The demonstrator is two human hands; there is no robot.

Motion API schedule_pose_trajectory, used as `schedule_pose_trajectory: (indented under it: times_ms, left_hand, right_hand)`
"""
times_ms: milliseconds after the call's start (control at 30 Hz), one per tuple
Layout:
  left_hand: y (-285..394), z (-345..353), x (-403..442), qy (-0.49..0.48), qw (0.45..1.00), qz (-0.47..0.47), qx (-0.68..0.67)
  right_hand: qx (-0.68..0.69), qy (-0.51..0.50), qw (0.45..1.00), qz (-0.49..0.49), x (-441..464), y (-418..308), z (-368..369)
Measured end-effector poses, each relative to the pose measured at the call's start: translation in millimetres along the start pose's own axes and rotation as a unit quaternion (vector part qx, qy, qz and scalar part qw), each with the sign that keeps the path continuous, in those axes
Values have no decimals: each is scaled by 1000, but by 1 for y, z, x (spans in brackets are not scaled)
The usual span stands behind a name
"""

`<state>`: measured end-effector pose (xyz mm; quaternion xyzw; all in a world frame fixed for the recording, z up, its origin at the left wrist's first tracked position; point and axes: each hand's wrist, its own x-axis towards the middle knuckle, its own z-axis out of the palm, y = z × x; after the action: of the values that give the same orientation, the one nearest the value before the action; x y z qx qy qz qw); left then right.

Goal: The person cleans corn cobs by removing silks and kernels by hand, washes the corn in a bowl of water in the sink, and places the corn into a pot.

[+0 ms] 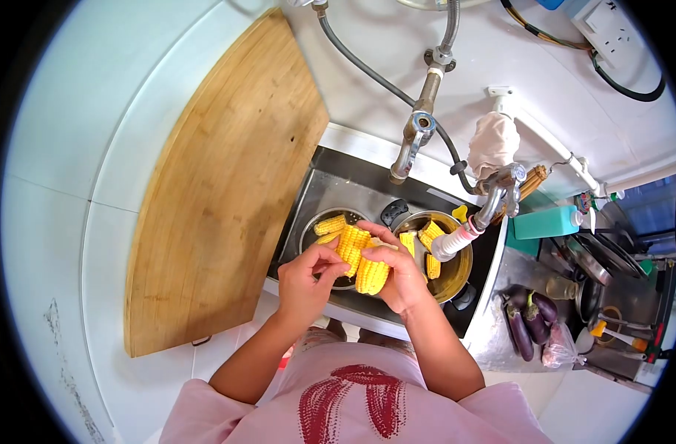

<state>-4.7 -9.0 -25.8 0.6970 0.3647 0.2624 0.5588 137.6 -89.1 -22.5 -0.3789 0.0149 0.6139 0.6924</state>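
Observation:
Over the sink (349, 190), my right hand (406, 277) is wrapped around a piece of corn on the cob (372, 275), its fingers reaching behind a second corn piece (353, 248). My left hand (306, 285) has thumb and fingers closed at the left side of that second piece. Below the hands stands a round perforated metal basket (305, 238) with corn pieces (329, 225) in it, partly hidden by my hands. To the right, a metal pot (465, 270) with black handles holds several more corn pieces (431, 234).
A big wooden board (227, 185) leans at the left. Two faucets (419, 133) (501, 192) overhang the sink, the right one with a pale pink sleeve. Eggplants (519, 329), a plastic bag (561, 346), a teal bottle (546, 223) and pans (589, 259) lie at the right.

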Motion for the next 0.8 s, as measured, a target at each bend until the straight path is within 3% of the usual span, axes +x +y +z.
schedule_pose_trajectory:
  times_ms: [133, 200, 233, 300, 433, 533, 600, 800]
  left_hand:
    - [2, -5, 3, -22, 1000, 14, 16]
    - [13, -9, 8, 2, 955, 226, 192]
    - [15, -7, 4, 3, 955, 226, 192]
    - [17, -2, -8, 58, 994, 74, -50]
    - [15, -8, -4, 69, 995, 37, -65]
    - [17, -13, 0, 67, 992, 103, 31]
    - [19, -15, 1, 6, 963, 245, 115]
    - [38, -4, -6, -65, 994, 79, 49]
  right_hand:
    - [55, -68, 996, 35, -1, 0, 0]
    - [83, -87, 992, 36, -1, 2, -1]
    - [110, -104, 988, 37, -1, 3, -2]
    - [128, -127, 983, 46, -1, 3, -1]
    - [100, -160, 981, 36, -1, 3, -4]
    - [54, -155, 986, 13, -3, 4, -4]
    - [66, -154, 986, 9, -1, 8, -6]
    - [100, -130, 986, 28, -7, 6, 1]
